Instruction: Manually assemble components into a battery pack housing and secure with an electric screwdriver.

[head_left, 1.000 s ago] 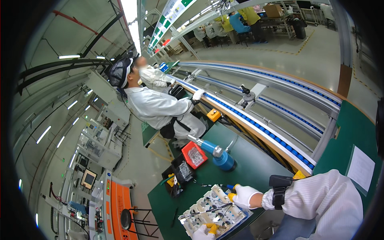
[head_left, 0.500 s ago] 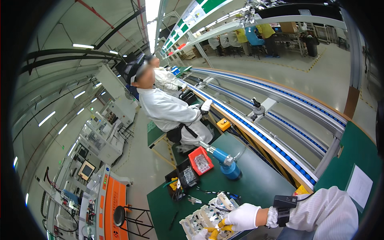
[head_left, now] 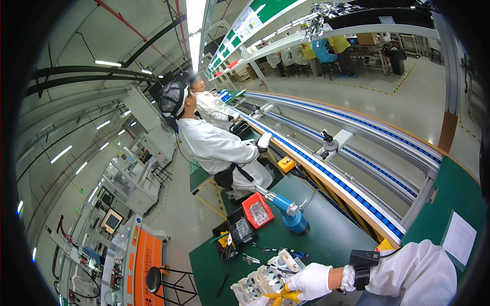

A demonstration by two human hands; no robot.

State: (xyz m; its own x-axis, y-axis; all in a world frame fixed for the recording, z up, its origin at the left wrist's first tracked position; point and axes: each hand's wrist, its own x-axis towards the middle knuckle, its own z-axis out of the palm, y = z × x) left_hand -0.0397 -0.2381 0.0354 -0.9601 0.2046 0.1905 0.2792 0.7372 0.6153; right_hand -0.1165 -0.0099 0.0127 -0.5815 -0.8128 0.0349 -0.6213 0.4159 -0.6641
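One cream compartmented tray (head_left: 245, 286) sits at the bench's (head_left: 334, 242) near edge, directly below the yellow-tipped fingers (head_left: 292, 295). The right hand (head_left: 310, 281) overlies its right side; the left hand (head_left: 259, 301), mostly cropped, is nearer its left. Fingers converge; grip cannot be confirmed. Long axis indeterminate.

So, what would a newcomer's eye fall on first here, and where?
Probably the orange machine front at lower left and the blue rollers running diagonally across the right half. Next might come the red bin and blue tool on the green table, then the white-gloved right hand at the pale tray below.
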